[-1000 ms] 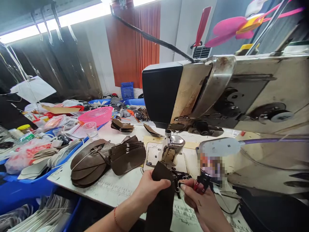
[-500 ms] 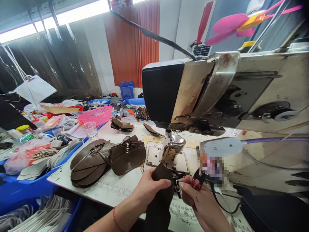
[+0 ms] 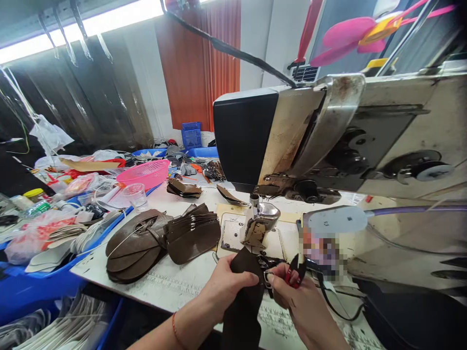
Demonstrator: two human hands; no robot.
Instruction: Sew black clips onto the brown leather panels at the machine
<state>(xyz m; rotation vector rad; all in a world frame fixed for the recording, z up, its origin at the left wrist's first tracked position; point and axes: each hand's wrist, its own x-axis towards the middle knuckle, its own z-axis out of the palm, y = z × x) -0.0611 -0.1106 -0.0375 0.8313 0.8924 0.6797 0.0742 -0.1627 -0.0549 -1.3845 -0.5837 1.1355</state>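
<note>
Between its thumb and fingers, my left hand (image 3: 226,284) grips a dark brown leather piece (image 3: 243,308) that hangs down over the table's front edge. My right hand (image 3: 297,296) pinches a small metal buckle (image 3: 267,277) against the right edge of that leather. Tucked in the same right hand are red-handled thread snips (image 3: 294,276), blades pointing up. Both hands are just in front of the sewing machine's presser area (image 3: 257,226). Dark straps or buckles lie partly hidden behind the fingers.
Stacks of brown leather pieces (image 3: 193,233) and a tied bundle of rounded leather pieces (image 3: 133,245) lie left of the machine. The sewing machine head (image 3: 246,141) overhangs the table. Blue bins (image 3: 44,287) stand left, near a pink basket (image 3: 144,173). A pink fan (image 3: 350,36) is above right.
My hands stay almost in place, the right one shifting slightly with the buckle and snips. The white sheet hanging at the left has turned and looks narrower.
</note>
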